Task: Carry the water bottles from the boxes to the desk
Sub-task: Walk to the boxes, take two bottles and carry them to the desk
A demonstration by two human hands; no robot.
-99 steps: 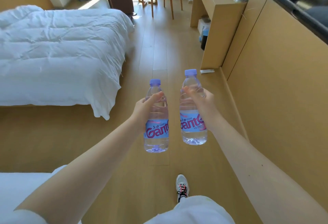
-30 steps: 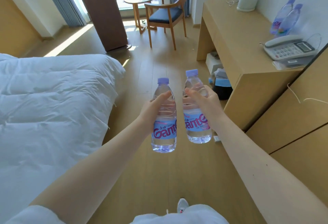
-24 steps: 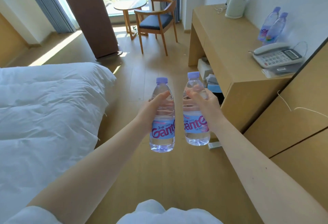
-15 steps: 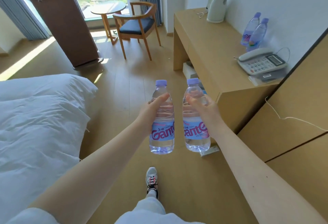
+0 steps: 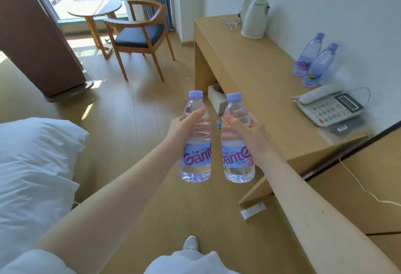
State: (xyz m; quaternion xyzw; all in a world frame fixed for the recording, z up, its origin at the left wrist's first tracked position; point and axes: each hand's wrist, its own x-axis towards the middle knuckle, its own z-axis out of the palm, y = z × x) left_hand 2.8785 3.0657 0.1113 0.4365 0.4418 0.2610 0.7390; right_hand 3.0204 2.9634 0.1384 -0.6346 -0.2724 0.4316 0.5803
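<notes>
My left hand (image 5: 181, 130) grips a clear water bottle (image 5: 197, 158) with a lilac cap and blue label, held upright over the floor. My right hand (image 5: 249, 131) grips a second, matching bottle (image 5: 237, 161) just beside it. Both hang in front of me, left of the wooden desk (image 5: 249, 72). Two more bottles (image 5: 312, 61) stand on the desk near the wall.
On the desk are a white kettle (image 5: 254, 19) at the far end and a telephone (image 5: 329, 105) near me. A white bed (image 5: 32, 165) lies to the left. A wooden chair (image 5: 138, 35), round table (image 5: 95, 11) and brown stand (image 5: 32, 35) are ahead. Boxes (image 5: 217, 98) sit under the desk.
I have walked forward along the floor toward the desk, which now looks closer and larger on the right. Both hands keep the same grip on the bottles.
</notes>
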